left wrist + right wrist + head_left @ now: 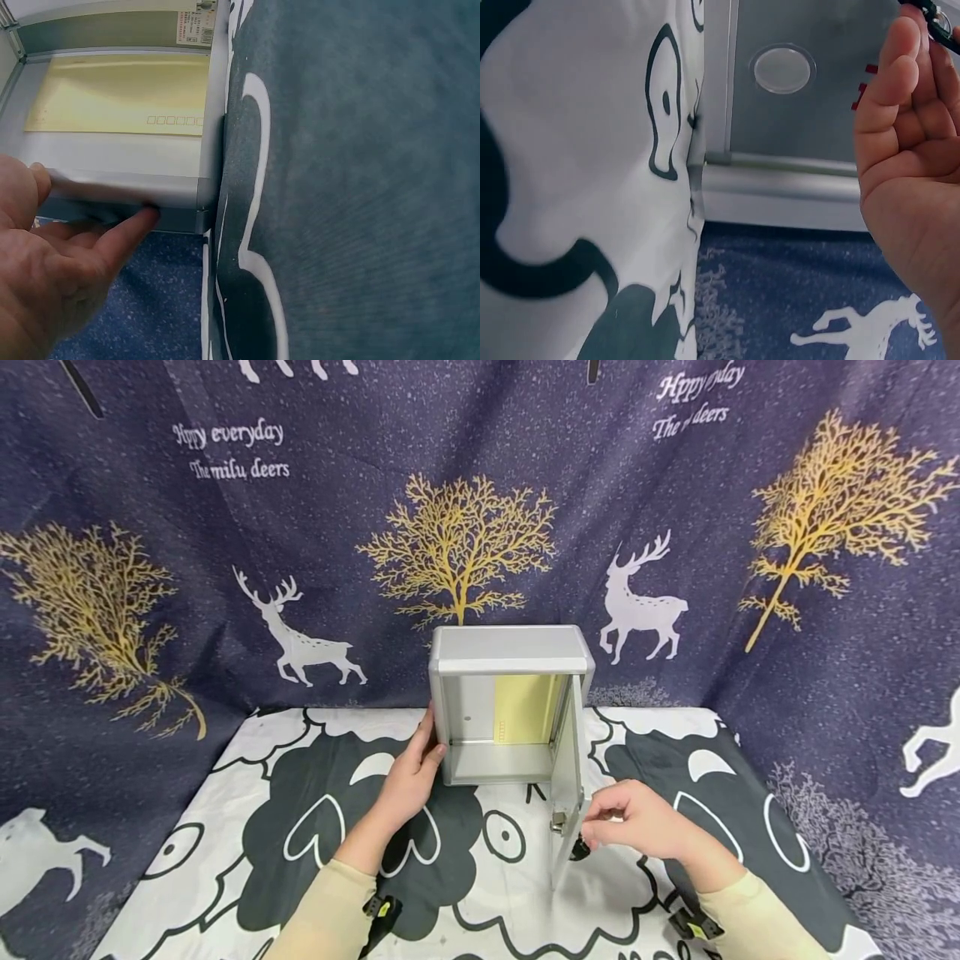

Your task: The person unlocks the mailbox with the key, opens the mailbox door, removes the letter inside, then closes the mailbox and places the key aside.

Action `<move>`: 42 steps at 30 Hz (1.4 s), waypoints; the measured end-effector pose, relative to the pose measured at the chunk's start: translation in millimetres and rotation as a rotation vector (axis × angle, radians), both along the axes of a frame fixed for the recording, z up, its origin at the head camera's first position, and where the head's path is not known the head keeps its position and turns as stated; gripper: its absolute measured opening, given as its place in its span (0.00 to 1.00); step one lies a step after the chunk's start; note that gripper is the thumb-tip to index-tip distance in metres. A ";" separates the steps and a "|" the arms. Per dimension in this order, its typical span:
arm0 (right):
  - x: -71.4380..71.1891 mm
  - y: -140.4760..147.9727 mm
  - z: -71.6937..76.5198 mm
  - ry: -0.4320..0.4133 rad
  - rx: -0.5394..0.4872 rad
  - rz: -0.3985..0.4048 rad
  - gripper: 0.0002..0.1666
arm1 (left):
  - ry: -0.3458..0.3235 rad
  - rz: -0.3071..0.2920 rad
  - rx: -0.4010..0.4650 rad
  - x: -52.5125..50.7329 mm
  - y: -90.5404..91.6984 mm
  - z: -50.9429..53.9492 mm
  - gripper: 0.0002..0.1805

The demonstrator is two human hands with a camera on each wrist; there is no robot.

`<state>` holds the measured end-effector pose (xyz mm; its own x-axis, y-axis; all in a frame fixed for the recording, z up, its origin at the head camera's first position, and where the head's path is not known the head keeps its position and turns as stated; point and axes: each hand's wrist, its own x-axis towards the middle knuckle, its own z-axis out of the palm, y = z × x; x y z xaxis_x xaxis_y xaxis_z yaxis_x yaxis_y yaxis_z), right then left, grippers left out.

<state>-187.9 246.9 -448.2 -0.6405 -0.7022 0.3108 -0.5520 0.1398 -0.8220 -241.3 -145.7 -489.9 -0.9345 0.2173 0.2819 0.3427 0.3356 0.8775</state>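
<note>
Thumb in front, fingers round the outside, my L hand point(408, 781) grips box point(510, 647) by its left wall, prob. to stop it shifting w/ door point(567, 768) open. My R hand point(637, 818) is curled, pinching a small black item point(580, 850) (keys? can't tell) just outside door near its lock point(558, 823), prob. b/c that end gives best control. Envelope point(528, 710) stands inside vs. back wall, prob. upright to fit. Box sits upright on worktop point(510, 902), close to backdrop point(480, 427), open front to my cam.
</note>
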 end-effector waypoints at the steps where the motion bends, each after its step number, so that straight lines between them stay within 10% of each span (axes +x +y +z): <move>1: -0.4 2.4 -0.5 0.011 -0.007 0.004 0.16 | 0.002 -0.001 0.001 -0.3 0.0 -0.2 0.40; 33: -6.5 37.8 -7.2 -0.101 -0.097 0.023 0.15 | -0.011 -0.021 0.050 7.8 -2.6 12.7 0.43; 37: -7.0 38.8 -9.3 -0.099 -0.099 0.018 0.15 | 0.048 0.095 0.059 14.3 -3.9 22.2 0.42; 42: -8.2 38.2 -9.8 -0.109 -0.104 0.032 0.15 | 0.299 0.378 0.111 26.8 1.8 35.6 0.25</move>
<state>-196.0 285.1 -458.0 -0.6522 -0.6904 0.3130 -0.4616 0.0342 -0.8864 -214.5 -143.8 -454.4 -0.8169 -0.1679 0.5518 0.4570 0.3954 0.7968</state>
